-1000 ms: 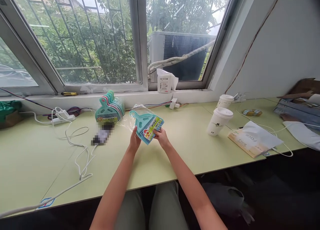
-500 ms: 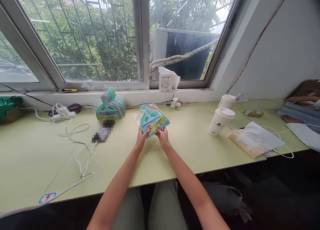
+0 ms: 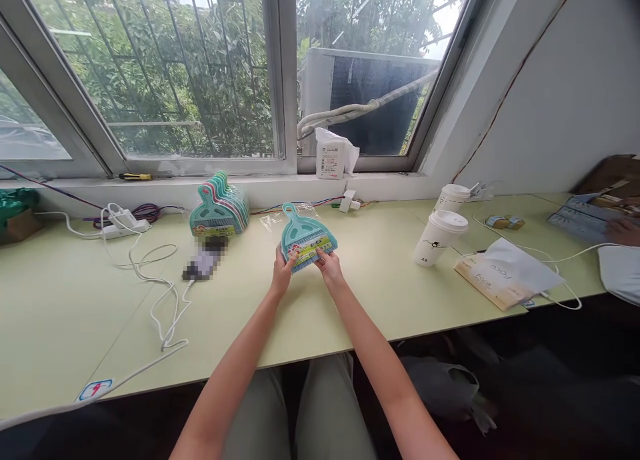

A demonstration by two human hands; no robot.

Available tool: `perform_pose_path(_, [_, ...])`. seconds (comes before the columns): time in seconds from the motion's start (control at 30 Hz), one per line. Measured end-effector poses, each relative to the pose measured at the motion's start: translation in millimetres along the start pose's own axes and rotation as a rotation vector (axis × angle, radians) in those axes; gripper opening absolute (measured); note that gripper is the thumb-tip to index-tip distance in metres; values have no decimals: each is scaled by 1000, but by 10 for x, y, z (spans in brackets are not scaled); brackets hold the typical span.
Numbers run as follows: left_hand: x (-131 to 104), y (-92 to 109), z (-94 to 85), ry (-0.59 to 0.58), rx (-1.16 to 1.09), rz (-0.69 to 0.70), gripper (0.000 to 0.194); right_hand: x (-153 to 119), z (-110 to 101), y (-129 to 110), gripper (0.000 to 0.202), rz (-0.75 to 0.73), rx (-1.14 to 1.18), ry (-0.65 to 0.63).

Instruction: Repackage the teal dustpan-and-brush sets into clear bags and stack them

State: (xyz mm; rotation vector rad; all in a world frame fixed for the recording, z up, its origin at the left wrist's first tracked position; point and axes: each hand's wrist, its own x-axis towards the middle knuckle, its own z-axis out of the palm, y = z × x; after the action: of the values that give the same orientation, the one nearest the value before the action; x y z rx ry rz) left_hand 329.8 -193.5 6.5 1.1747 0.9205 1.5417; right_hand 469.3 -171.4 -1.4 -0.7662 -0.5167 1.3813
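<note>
A teal dustpan and brush set (image 3: 306, 231) with a yellow-green label is held above the table, its handle pointing toward the window. My left hand (image 3: 283, 272) grips its lower left corner, thumb on the front. At the lower right edge, my right hand (image 3: 329, 267) is closed on the same set. Clear plastic film (image 3: 275, 220) shows behind it. Several similar dustpan sets (image 3: 218, 207) stand in a row by the sill, to the left.
White cables and a power strip (image 3: 125, 228) lie left, near a blurred phone (image 3: 204, 260). Two white cups (image 3: 440, 239) and a tissue pack (image 3: 505, 273) stand right. A white box (image 3: 331, 159) sits on the sill. Another person's hand (image 3: 624, 232) shows far right.
The held set is turned slightly more upright, and less plastic film shows around it. At the far right, another person's hand and sleeve have come further into view.
</note>
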Motion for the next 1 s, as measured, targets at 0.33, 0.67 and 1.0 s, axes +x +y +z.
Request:
perform_pose_path(0.33, [59, 82, 0, -107, -264, -218, 54, -88, 71, -42, 36, -127, -14, 24])
perform_pose_path(0.67, [8, 152, -1, -439, -353, -329, 56, -1, -2, -144, 35, -188, 42, 58])
perform_pose_path(1.0, [5, 138, -22, -212, -51, -276, 57, -49, 38, -28, 31, -135, -33, -11])
